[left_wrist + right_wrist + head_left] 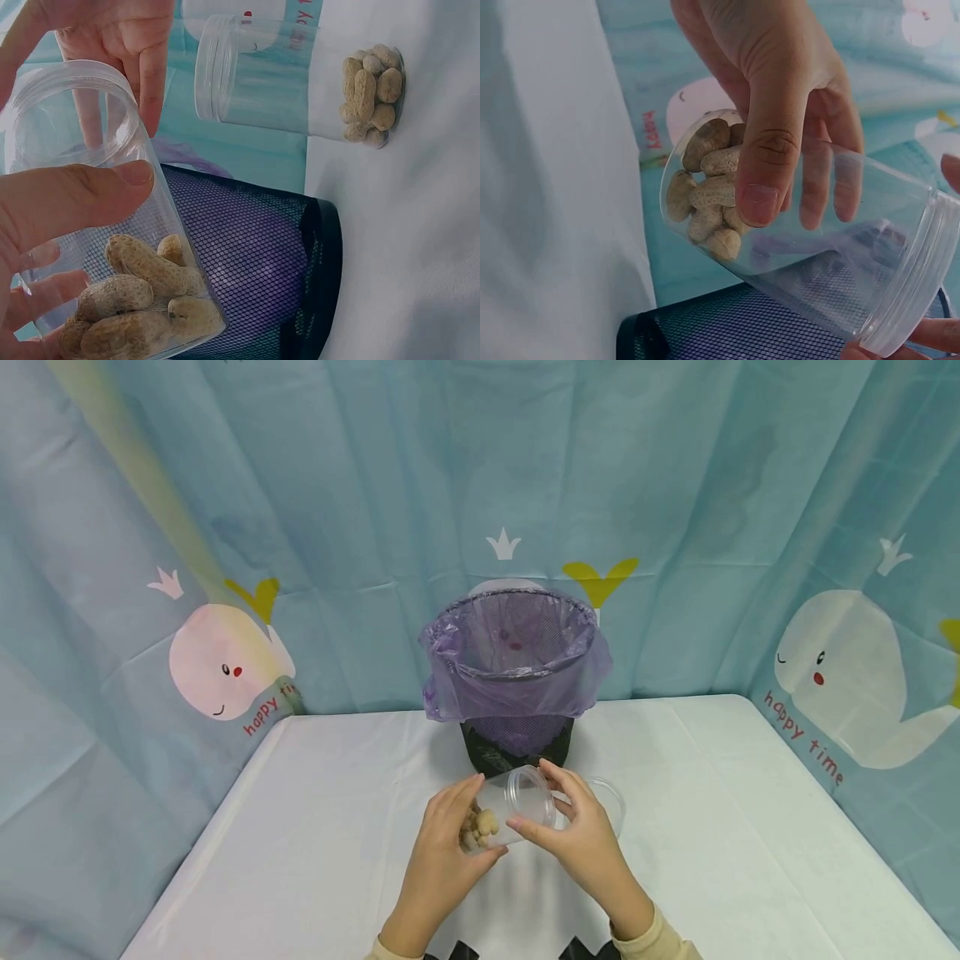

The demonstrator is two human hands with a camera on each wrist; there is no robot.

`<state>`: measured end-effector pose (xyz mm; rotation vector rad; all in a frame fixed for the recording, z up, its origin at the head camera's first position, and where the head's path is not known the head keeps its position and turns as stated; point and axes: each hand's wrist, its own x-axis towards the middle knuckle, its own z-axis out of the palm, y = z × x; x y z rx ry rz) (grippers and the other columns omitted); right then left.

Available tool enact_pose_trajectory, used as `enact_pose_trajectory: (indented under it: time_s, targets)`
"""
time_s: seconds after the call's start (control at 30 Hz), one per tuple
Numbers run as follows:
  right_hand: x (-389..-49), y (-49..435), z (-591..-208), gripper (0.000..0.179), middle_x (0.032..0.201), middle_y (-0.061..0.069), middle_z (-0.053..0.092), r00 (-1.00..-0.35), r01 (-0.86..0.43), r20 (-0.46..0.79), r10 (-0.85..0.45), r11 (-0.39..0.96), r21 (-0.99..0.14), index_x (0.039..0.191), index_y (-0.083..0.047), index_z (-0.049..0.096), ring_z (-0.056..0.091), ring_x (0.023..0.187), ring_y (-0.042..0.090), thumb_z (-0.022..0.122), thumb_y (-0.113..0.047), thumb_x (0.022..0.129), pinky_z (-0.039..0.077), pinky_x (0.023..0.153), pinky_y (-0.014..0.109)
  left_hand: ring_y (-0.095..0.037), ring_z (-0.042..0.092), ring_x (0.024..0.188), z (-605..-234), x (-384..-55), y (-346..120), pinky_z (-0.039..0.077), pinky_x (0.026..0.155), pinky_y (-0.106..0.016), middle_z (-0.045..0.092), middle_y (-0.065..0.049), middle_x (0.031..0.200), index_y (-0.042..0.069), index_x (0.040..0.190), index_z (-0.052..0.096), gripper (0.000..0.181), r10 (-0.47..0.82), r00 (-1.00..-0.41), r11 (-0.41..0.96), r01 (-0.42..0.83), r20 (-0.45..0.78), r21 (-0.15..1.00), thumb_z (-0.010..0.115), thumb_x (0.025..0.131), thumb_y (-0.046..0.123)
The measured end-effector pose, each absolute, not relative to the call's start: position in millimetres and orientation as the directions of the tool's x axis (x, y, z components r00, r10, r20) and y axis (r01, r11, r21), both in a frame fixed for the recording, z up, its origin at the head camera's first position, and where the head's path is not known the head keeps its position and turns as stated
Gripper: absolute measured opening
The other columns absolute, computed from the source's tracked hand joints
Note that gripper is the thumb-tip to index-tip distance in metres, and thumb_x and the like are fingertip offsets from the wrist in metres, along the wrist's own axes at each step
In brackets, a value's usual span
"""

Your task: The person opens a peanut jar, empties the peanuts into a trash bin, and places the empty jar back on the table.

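A clear plastic jar [497,795] with peanuts [139,300] at its base lies tilted between both hands, its ribbed top end toward the right. My left hand [448,837] grips the jar's body near the peanuts, thumb on one side and fingers round the other. At the top end [915,277], my right hand [581,835] holds the rim between thumb and fingers. Behind the right hand stands a second clear jar [274,79], upright, with more peanuts in its bottom; the head view shows mostly its round top [617,802].
Beyond the hands, a black mesh bin [555,752] stands on the white-covered table [322,835]. Its purple plastic liner [517,693] folds out over the rim. A blue curtain [360,527] printed with whales hangs behind and along both sides.
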<state>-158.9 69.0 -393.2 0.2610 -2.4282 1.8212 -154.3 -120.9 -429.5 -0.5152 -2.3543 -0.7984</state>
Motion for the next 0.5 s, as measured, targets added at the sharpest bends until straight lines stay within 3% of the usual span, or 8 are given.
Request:
enact_pose_trajectory:
  time_s: [0.5]
  targets:
    - [-157.9,72.9,-393.0,0.07,0.147,0.008,0.051,-0.965,-0.259,0.244,-0.095,0.213,-0.942,0.143,-0.009,0.052,0.048,0.134,0.028,0.083,-0.02,0.081,0.044,0.112,0.047,-0.031,0.054,0.124,-426.7,-154.1,-123.0,0.056,0.098,-0.045,0.06,-0.007,0.137,0.011,0.14,0.054,0.097,0.159,-0.749,0.749,0.516,0.643,0.416,0.099,0.053,0.013]
